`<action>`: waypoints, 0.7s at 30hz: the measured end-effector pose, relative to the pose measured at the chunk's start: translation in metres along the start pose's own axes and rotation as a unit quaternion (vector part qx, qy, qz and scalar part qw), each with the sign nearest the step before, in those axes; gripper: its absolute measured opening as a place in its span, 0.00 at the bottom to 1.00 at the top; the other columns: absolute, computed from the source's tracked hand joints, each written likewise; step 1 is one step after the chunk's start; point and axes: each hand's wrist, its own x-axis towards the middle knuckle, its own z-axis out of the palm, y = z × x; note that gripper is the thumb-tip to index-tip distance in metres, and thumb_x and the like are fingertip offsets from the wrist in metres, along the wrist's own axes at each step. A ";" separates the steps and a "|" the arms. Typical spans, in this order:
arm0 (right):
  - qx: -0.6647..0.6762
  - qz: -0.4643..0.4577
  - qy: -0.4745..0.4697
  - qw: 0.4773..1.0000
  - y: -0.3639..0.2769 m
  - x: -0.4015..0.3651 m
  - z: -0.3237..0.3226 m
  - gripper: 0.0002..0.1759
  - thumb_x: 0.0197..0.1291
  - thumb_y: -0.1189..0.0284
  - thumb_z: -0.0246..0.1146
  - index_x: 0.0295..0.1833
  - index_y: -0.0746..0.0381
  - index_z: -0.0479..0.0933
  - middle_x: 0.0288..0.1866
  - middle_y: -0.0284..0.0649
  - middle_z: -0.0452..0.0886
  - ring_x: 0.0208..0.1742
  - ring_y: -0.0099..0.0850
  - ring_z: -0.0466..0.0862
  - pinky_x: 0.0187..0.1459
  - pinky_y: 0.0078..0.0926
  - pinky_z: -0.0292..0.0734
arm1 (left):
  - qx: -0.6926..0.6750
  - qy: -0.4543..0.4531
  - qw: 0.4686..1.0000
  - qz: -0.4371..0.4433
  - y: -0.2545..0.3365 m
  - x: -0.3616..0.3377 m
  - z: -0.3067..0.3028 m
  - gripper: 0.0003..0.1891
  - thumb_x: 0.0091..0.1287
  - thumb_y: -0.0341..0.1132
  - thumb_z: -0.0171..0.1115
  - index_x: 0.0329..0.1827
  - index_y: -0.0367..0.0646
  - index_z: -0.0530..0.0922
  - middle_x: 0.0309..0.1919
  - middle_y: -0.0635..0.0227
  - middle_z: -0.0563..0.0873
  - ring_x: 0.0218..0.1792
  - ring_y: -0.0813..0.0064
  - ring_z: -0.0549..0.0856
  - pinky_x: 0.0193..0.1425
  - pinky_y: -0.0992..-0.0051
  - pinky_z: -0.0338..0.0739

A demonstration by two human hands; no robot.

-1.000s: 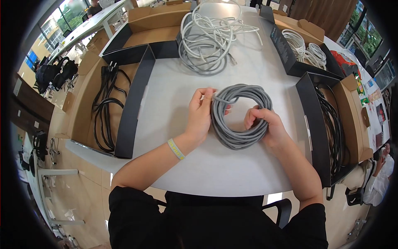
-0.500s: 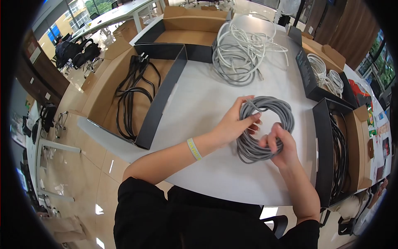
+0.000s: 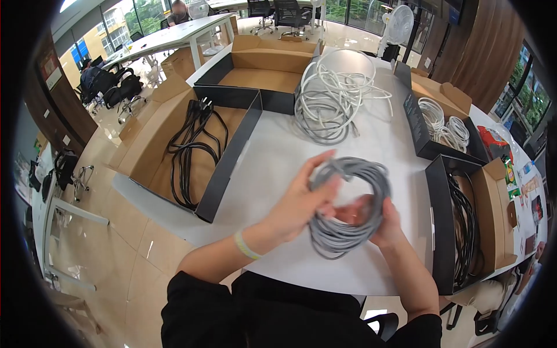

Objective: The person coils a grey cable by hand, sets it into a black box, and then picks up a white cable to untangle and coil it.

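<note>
A coil of grey cable [image 3: 354, 174] is lifted off the white table [image 3: 272, 156], held between both hands and blurred by motion. My left hand [image 3: 301, 200] grips its left side, thumb and fingers wrapped round the loops. Through the coil's middle reaches my right hand [image 3: 371, 217], holding the lower right of the loops from inside. A light wristband sits on my left wrist.
A loose pile of white and grey cables [image 3: 331, 104] lies at the far end. An open box with black power cords [image 3: 188, 145] stands left; an empty box [image 3: 261, 69] behind it. Right boxes hold white coils [image 3: 444, 124] and black cables [image 3: 467, 220].
Both hands have raised the grey coil from the table and moved it toward me and left. The camera view has tilted up, showing more of the room.
</note>
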 end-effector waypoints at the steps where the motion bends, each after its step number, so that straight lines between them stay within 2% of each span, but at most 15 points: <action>1: -0.006 0.017 -0.005 1.000 0.001 0.003 0.006 0.38 0.54 0.40 0.48 0.55 0.64 0.67 0.47 0.47 0.75 0.56 0.40 0.71 0.61 0.45 0.58 | -0.067 0.073 0.995 -0.032 0.006 -0.005 -0.005 0.19 0.66 0.36 0.52 0.58 0.45 0.61 0.23 0.74 0.70 0.21 0.86 0.69 0.24 0.85 0.65; 2: -0.011 0.035 -0.010 0.999 0.001 0.007 0.010 0.44 0.53 0.38 0.48 0.61 0.68 0.62 0.55 0.48 0.72 0.60 0.39 0.69 0.63 0.40 0.57 | -0.068 0.074 0.994 -0.034 0.011 -0.009 -0.016 0.19 0.66 0.36 0.52 0.58 0.45 0.61 0.23 0.74 0.70 0.21 0.86 0.69 0.24 0.85 0.65; 4: -0.051 0.053 -0.022 0.997 0.007 0.011 0.003 0.44 0.54 0.41 0.49 0.63 0.69 0.59 0.56 0.48 0.71 0.60 0.38 0.69 0.62 0.39 0.59 | -0.332 0.114 0.929 -0.114 0.023 -0.019 -0.044 0.09 0.66 0.38 0.52 0.44 0.44 0.67 0.21 0.76 0.68 0.21 0.87 0.68 0.25 0.86 0.66; 6: -0.093 0.066 -0.037 0.993 0.008 0.014 -0.001 0.45 0.55 0.43 0.51 0.64 0.69 0.56 0.57 0.48 0.70 0.60 0.36 0.69 0.61 0.38 0.61 | -0.323 0.165 0.930 -0.065 0.047 -0.029 -0.055 0.08 0.65 0.38 0.54 0.36 0.44 0.68 0.22 0.75 0.71 0.19 0.85 0.69 0.27 0.83 0.70; 8: -0.088 0.096 -0.025 0.991 0.007 0.011 -0.002 0.37 0.59 0.51 0.52 0.63 0.71 0.58 0.54 0.48 0.73 0.58 0.33 0.71 0.58 0.32 0.67 | -0.178 0.291 0.939 0.041 0.078 -0.031 -0.056 0.08 0.65 0.36 0.53 0.34 0.42 0.69 0.22 0.75 0.71 0.21 0.84 0.70 0.28 0.80 0.72; 10: -0.097 0.112 -0.034 0.988 0.004 0.011 -0.006 0.34 0.61 0.55 0.52 0.61 0.72 0.60 0.51 0.48 0.75 0.56 0.32 0.73 0.56 0.31 0.68 | -0.124 0.318 0.932 0.123 0.109 -0.014 -0.074 0.07 0.65 0.35 0.54 0.32 0.42 0.70 0.22 0.73 0.73 0.22 0.81 0.73 0.31 0.78 0.73; 12: -0.110 0.131 -0.046 0.984 0.005 0.012 -0.008 0.30 0.63 0.58 0.51 0.60 0.73 0.62 0.49 0.48 0.76 0.55 0.32 0.74 0.55 0.29 0.70 | -0.013 0.216 0.948 0.232 0.135 0.013 -0.108 0.06 0.64 0.35 0.55 0.34 0.42 0.71 0.24 0.72 0.75 0.25 0.80 0.76 0.31 0.77 0.73; 13: -0.107 0.128 -0.033 0.985 0.006 0.013 -0.008 0.28 0.64 0.60 0.50 0.59 0.73 0.63 0.47 0.48 0.77 0.53 0.32 0.75 0.54 0.29 0.71 | 0.065 0.226 0.929 0.284 0.148 0.033 -0.117 0.06 0.65 0.35 0.54 0.35 0.42 0.71 0.25 0.72 0.76 0.26 0.80 0.76 0.32 0.77 0.73; 14: -0.104 0.124 -0.018 0.987 0.007 0.013 -0.009 0.26 0.64 0.61 0.49 0.57 0.73 0.64 0.45 0.49 0.78 0.52 0.33 0.76 0.54 0.29 0.72 | 0.142 0.231 0.903 0.334 0.162 0.054 -0.125 0.07 0.65 0.36 0.54 0.36 0.42 0.72 0.27 0.71 0.76 0.27 0.80 0.77 0.33 0.78 0.73; 16: -0.067 0.134 -0.017 0.988 0.004 0.017 -0.011 0.25 0.65 0.62 0.49 0.57 0.73 0.64 0.45 0.49 0.78 0.52 0.33 0.76 0.54 0.30 0.71 | 0.320 0.267 0.830 0.370 0.178 0.101 -0.142 0.12 0.63 0.38 0.57 0.42 0.39 0.71 0.30 0.69 0.76 0.31 0.81 0.76 0.37 0.79 0.73; 18: -0.032 0.143 -0.013 0.989 0.002 0.021 -0.013 0.24 0.65 0.64 0.48 0.57 0.73 0.64 0.45 0.50 0.78 0.51 0.33 0.77 0.54 0.31 0.71 | 0.450 0.321 0.734 0.395 0.176 0.148 -0.155 0.18 0.62 0.41 0.57 0.47 0.36 0.69 0.36 0.63 0.78 0.36 0.73 0.78 0.43 0.76 0.72; 20: 0.053 0.161 -0.042 0.985 0.000 0.023 -0.016 0.23 0.65 0.66 0.48 0.58 0.73 0.64 0.45 0.50 0.77 0.51 0.34 0.77 0.55 0.32 0.71 | 0.596 0.334 0.599 0.418 0.158 0.189 -0.174 0.25 0.61 0.42 0.56 0.54 0.32 0.64 0.43 0.50 0.77 0.45 0.59 0.78 0.50 0.69 0.71; 21: 0.050 0.157 -0.037 0.986 0.000 0.023 -0.017 0.23 0.65 0.66 0.48 0.58 0.73 0.64 0.45 0.50 0.77 0.51 0.34 0.77 0.55 0.32 0.71 | 0.652 0.341 0.526 0.426 0.145 0.218 -0.201 0.31 0.61 0.42 0.56 0.59 0.30 0.57 0.48 0.41 0.74 0.52 0.49 0.74 0.54 0.63 0.68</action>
